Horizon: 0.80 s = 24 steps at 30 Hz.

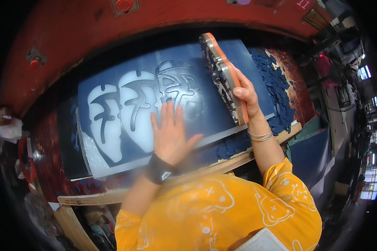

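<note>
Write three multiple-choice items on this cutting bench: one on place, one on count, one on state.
1. Where does the left hand rest?
A. flat on the dark blue sheet
B. on the red machine frame
C. on the wooden ledge

2. How many shapes are fully cut out of the sheet, showing pale?
A. none
B. two
C. five

3. How is the cutting die held?
A. lying flat
B. tipped up on edge in the right hand
C. hanging overhead

Answers: 1 A, palm and fingers spread on the sheet; 2 B, two pale cutouts lie at left; 3 B, its orange back faces right.
</note>
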Motion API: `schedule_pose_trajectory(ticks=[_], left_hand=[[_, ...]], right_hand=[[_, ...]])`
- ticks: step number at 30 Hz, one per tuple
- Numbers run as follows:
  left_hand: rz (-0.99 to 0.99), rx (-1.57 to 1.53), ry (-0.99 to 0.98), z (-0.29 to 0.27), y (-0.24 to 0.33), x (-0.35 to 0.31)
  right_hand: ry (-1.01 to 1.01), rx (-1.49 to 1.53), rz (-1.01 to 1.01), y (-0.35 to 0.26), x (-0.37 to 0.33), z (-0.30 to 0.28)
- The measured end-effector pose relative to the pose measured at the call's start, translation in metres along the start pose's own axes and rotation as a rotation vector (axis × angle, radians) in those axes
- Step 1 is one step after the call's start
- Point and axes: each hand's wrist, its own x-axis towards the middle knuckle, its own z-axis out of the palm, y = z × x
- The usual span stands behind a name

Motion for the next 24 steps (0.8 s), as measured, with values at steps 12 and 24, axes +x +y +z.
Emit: schedule_pose_trajectory(ticks=[12, 24], left_hand=[[0.004, -0.021, 0.033, -0.002, 0.006, 0.0], [0.068, -0.889, 0.156, -0.008, 0.014, -0.064]], right_hand=[[0.101, -1.548, -0.064, 0.016, -0.004, 0.016], [0.412, -1.096, -0.363, 0.008, -0.043, -0.061]])
